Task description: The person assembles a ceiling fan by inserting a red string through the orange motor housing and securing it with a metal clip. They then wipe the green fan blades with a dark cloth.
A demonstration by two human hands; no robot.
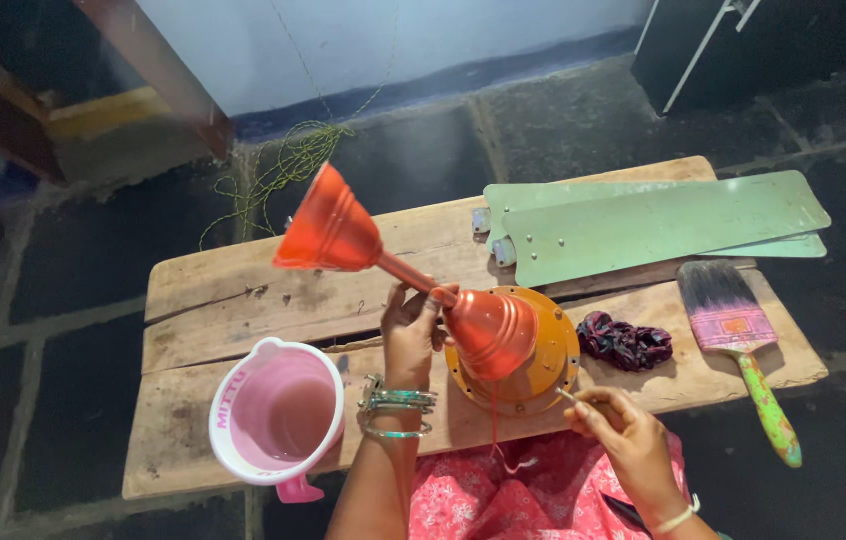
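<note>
An orange ceiling-fan motor assembly [488,330] is being gripped at its rod by the left hand [411,335] over a wooden bench [243,300]. A thin stick [568,396] is being pinched by the right hand [618,435], near a pink bucket [278,415] and green fan blades [653,225].

Single head camera, looking steeply down, close.

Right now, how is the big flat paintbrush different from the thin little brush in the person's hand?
The wide flat paintbrush with the green handle lies untouched on the wooden bench; the thin small brush is pinched in the right hand. The flat paintbrush has broad dark bristles; the small brush looks like a slim stick, tip too small to tell. Both sit on the bench's right side.
</note>
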